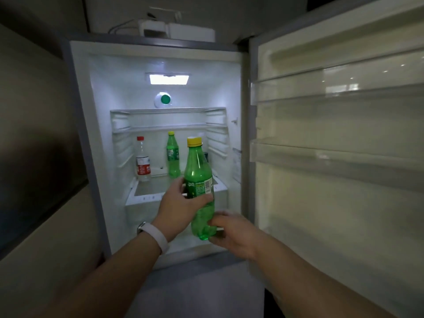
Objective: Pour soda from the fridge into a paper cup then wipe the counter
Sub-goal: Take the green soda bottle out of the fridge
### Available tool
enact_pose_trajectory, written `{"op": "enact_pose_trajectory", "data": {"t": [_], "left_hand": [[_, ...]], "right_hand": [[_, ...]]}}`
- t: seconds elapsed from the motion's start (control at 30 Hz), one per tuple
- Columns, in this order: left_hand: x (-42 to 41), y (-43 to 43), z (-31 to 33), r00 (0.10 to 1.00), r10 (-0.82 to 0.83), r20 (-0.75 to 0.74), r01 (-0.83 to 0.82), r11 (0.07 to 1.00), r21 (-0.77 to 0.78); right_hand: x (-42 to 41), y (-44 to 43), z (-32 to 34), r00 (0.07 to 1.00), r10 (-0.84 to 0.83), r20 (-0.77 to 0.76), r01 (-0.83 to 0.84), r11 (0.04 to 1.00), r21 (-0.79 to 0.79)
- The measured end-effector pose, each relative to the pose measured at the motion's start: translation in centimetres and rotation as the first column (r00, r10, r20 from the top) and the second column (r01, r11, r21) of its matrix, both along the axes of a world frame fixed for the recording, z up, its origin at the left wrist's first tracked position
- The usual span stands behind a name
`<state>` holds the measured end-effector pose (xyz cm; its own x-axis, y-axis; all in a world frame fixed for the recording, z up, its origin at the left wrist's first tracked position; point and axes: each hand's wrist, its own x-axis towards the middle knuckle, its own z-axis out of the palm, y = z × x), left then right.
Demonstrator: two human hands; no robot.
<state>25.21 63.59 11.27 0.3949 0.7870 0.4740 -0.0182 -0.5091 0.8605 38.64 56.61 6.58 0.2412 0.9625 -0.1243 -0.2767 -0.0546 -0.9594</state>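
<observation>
Left hand [176,210] grips the soda [198,168] (yellow cap), right hand [234,232] holds its bottom; green bottle [173,157] and red-cap bottle [143,159] stand behind.

Red-capped clear bottle [143,157] upright; white boxes [183,32] up top.

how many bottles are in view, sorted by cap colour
yellow cap: 2, the near green bottle and the far green bottle
red cap: 1, the clear bottle
green cap: 1, the white container on the top shelf
total: 4
</observation>
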Motion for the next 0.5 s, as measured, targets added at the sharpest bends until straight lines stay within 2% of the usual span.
{"op": "enact_pose_trajectory", "data": {"t": [0.23, 0.5], "left_hand": [[2.1, -6.1, 0.8, 0.993, -0.121, 0.006, 0.120, 0.992, 0.023], [5.6, -15.9, 0.4, 0.973, -0.224, 0.053, 0.225, 0.974, -0.026]], "right_hand": [[1.8, -7.3, 0.5, 0.997, -0.036, -0.065, 0.040, 0.998, 0.057], [4.9, -17.5, 0.0, 0.996, -0.089, -0.019, 0.090, 0.995, 0.043]]}}
